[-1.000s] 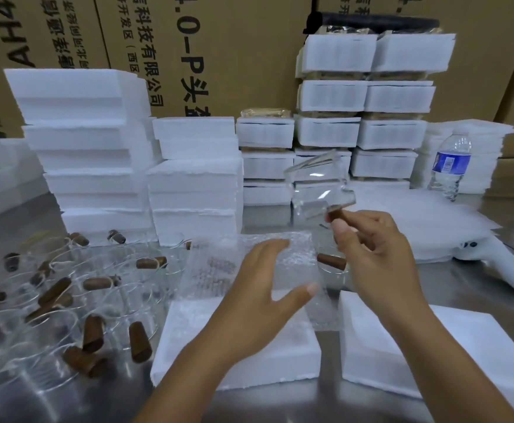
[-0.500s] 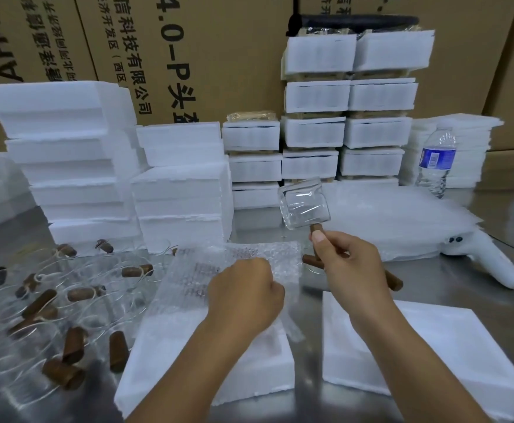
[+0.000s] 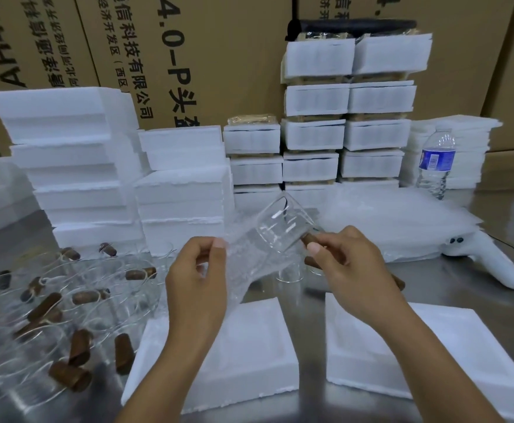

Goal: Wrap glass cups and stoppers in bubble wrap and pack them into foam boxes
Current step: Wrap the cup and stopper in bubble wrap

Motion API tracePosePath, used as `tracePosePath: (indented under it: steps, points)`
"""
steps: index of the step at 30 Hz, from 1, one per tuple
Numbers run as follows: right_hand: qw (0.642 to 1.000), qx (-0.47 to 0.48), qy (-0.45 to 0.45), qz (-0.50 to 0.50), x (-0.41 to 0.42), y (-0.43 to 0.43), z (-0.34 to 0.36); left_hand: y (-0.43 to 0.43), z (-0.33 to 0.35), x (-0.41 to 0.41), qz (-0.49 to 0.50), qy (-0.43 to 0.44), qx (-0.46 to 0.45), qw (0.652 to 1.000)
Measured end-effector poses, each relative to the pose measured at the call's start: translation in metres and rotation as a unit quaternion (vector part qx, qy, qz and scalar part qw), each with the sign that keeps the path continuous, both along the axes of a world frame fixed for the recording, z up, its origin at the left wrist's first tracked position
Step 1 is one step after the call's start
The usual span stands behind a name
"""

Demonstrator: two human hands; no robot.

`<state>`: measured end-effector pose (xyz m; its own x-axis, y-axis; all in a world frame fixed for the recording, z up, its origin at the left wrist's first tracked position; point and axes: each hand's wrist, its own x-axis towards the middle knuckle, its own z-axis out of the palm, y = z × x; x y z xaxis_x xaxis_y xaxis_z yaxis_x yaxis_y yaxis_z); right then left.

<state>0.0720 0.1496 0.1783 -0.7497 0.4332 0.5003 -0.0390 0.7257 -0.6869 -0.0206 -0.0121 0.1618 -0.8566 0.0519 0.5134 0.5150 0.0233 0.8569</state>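
Right hand [image 3: 350, 270] pinches the glass cup [image 3: 283, 227] by its brown stub [image 3: 309, 238], above the desk [image 3: 432, 276], long axis tilting up-left — left hand [image 3: 197, 279] pinches bubble wrap [image 3: 249, 264] just left, against the cup.

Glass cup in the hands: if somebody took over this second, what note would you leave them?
Left hand pinches the clear bubble wrap sheet, held up.
Right hand pinches the brown wooden piece on the tilted clear glass cup, not yet wrapped.
Two open white foam boxes lie in front; packed foam boxes are stacked behind.
Left: wrap and box this cup, then the loose glass cups and brown stoppers at the left.
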Motion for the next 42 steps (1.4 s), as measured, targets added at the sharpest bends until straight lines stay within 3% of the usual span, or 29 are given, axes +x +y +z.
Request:
tracePosePath:
  steps: [5, 10, 14, 19, 23, 26, 33, 37, 42]
  points:
    - [0.993, 0.106, -0.042, -0.04, 0.001, 0.0, -0.008, -0.001, 0.006, 0.01, 0.006, 0.132, -0.028, 0.991]
    - [0.991, 0.114, -0.066, -0.017, 0.0, -0.008, -0.009, 0.002, 0.0, 0.012, -0.012, 0.254, -0.085, 0.963]
    - [0.997, 0.032, -0.064, 0.032, -0.001, -0.016, -0.006, 0.005, -0.005, 0.014, -0.03, 0.279, -0.108, 0.954]
    - [0.978, -0.16, -0.101, 0.083, 0.003, -0.009, -0.001, 0.001, 0.002, 0.013, -0.028, 0.245, -0.081, 0.966]
    - [0.982, -0.154, -0.099, 0.044, 0.006, -0.004, -0.003, 0.0, 0.007, 0.011, -0.043, 0.162, -0.03, 0.985]
    - [0.976, -0.172, -0.115, 0.071, 0.005, -0.008, -0.002, 0.001, 0.004, 0.013, -0.083, 0.16, -0.039, 0.983]
    - [0.911, -0.361, -0.125, 0.154, 0.005, -0.017, 0.0, 0.009, -0.005, 0.026, -0.143, 0.254, -0.115, 0.949]
    - [0.869, -0.448, -0.079, 0.195, 0.001, -0.024, -0.006, 0.011, -0.01, 0.033, -0.155, 0.295, -0.133, 0.934]
    - [0.848, -0.467, -0.008, 0.252, 0.002, -0.03, -0.008, 0.008, -0.003, 0.039, -0.172, 0.3, -0.117, 0.931]
